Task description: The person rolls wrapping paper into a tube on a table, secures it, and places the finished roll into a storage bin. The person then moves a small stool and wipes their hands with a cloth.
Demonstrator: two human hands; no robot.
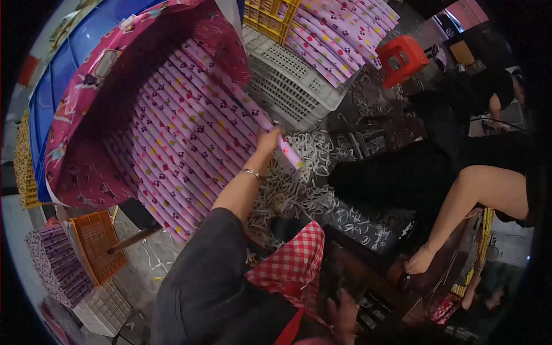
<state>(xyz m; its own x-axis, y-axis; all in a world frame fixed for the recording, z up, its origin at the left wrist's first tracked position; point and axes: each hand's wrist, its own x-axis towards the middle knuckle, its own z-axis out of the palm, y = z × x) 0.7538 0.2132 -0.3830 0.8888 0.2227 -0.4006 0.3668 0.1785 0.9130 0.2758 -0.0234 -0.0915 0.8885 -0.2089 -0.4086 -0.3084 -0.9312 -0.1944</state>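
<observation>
My left hand, at the end of a dark grey sleeve with a bracelet at the wrist, is closed around a pink printed roll. That roll lies along the edge of a large stack of similar pink rolls, patterned with small red, yellow and green marks. A dark pink printed sheet lines the blue container around the stack. Low in the view, in dim light, is my right hand, its fingers apart and nothing clearly in it. A red checkered cloth hangs at my front.
Pale shredded strips cover the floor. A grey crate and yellow crate stand ahead beside more pink rolls. Farther right is a red stool. A co-worker's hand reaches in from the right. An orange crate sits left.
</observation>
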